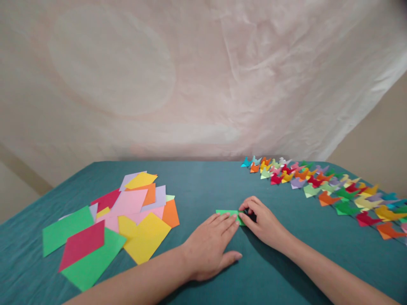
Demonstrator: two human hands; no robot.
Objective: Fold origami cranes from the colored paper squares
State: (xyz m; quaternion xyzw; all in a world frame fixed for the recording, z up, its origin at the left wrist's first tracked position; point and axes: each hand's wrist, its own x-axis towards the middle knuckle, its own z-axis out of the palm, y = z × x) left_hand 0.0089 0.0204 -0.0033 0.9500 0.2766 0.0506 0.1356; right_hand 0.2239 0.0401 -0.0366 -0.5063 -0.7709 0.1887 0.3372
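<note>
A narrow folded strip of green paper (226,212) lies on the teal tablecloth (203,186) near the middle. My left hand (212,245) lies flat with fingers stretched out, fingertips resting on the strip's right part. My right hand (262,222) is curled at the strip's right end, fingers pinched on it. What lies under those fingers is hidden.
A loose pile of coloured paper squares (127,212) spreads over the left of the table. Rows of several small folded paper figures (321,184) run along the right side toward the edge. A pale cloth backdrop (190,76) hangs behind the table.
</note>
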